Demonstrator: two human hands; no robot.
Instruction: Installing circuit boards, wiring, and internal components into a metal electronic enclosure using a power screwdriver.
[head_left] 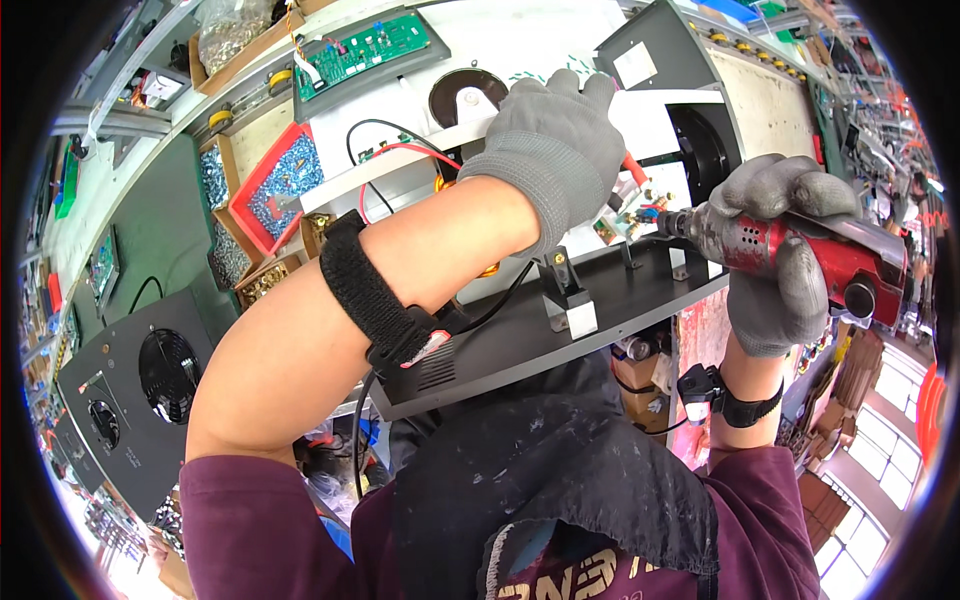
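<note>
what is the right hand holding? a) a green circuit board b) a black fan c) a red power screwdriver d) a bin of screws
c: the gloved right hand is wrapped around a red power screwdriver, its tip aimed into the dark metal chassis.

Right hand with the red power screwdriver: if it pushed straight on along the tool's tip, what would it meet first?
The right hand aims the red screwdriver leftward; its tip would likely meet the small brass-coloured fittings inside the chassis, though depth is unclear.

2 gloved hands (560,140), 1 red power screwdriver (800,255)
</note>
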